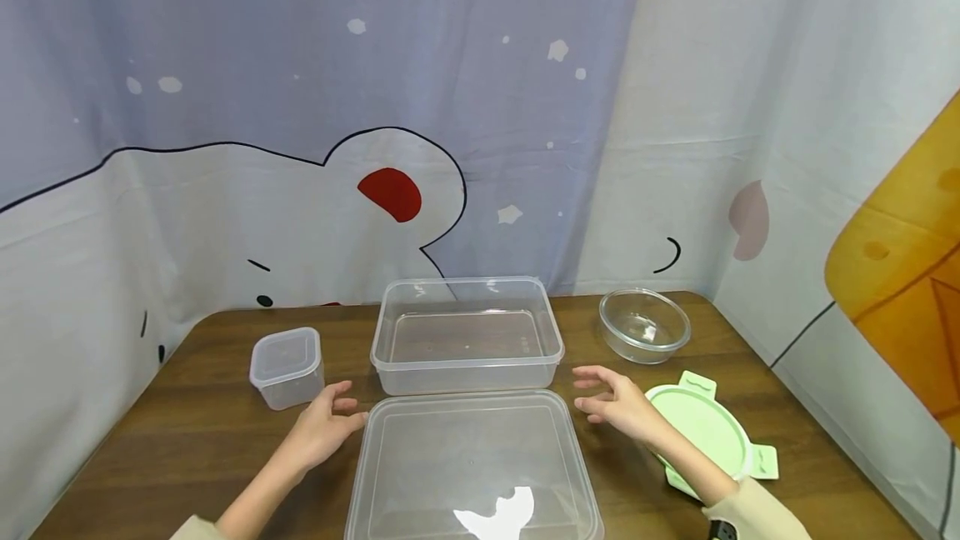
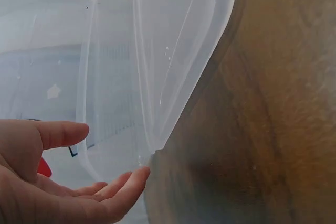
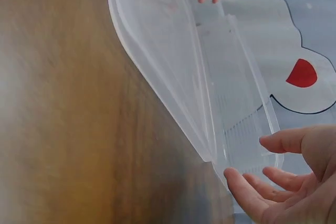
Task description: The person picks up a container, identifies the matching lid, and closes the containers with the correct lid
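- Hovering at the upper left corner of the big clear lid (image 1: 450,457), the left hand (image 1: 322,432) has its fingers loose and slightly spread, grasping nothing. The thumb tip is right by the lid's edge, though I can't tell if it actually touches.
- Right hand (image 1: 618,407) is pretty much the mirror image: relaxed, fingers a bit bent, nothing in its grasp. It sits just off the right side, near where the lid and the box meet.
- That lid lies flat on the brown wooden table (image 1: 150,457), between the two forearms, with a bright glare patch near its lower edge (shiny plastic, what can you do).
- Right behind it there's the big clear box (image 1: 465,377), upright, its top uncovered. Can't say for sure whether lid and box touch.
- Over on the left, a small clear container (image 1: 288,390) stands near the left hand with its own lid on.
- Back right you've got a round glass bowl (image 1: 637,348), no cover on it.
- Closer in, a light green lid with tabs (image 1: 697,423) lies on the wood, partly hidden by the right forearm.
- Behind everything hangs a printed cloth (image 1: 487,90) in lilac and white with little stars.
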`<state>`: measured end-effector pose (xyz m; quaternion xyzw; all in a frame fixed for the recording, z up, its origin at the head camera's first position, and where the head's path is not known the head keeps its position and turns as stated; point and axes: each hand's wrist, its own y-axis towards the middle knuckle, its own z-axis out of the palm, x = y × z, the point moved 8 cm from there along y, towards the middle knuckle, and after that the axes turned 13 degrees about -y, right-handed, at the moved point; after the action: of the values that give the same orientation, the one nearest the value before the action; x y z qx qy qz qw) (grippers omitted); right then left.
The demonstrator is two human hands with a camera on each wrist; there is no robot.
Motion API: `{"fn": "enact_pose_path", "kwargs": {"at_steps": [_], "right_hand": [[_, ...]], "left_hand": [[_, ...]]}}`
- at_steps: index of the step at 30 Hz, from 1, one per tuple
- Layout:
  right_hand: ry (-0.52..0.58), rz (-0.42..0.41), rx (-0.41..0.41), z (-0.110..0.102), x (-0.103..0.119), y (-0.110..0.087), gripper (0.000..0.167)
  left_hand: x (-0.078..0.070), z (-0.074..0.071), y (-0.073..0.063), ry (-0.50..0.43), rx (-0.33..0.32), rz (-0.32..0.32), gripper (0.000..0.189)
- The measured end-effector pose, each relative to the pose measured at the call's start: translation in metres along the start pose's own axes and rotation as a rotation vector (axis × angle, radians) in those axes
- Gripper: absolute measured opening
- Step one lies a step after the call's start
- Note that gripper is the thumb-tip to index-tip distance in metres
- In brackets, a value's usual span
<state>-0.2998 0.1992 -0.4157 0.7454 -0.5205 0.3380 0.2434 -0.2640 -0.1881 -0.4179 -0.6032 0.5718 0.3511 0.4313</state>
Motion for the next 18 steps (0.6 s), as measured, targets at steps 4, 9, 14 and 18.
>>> {"fn": "enact_pose_path", "kwargs": {"at_steps": [4,9,14,18], "right_hand": [[0.067,0.032,0.072,0.005,-0.006,-0.009,0.058],[0.131,0.055,0.116,0.009,-0.011,-0.016,0.061],[0.201,0.067,0.149,0.013,-0.016,-0.023,0.064],[0.230,0.076,0.168,0.015,-0.019,-0.029,0.064]], "left_hand": [[0.005,0.001,-0.006,-0.010,0.015,-0.022,0.066],[0.012,0.001,-0.009,-0.033,0.010,-0.040,0.066],[0.016,0.001,-0.013,-0.065,0.011,-0.056,0.066],[0.019,0.002,-0.016,-0.094,0.020,-0.067,0.065]]}}
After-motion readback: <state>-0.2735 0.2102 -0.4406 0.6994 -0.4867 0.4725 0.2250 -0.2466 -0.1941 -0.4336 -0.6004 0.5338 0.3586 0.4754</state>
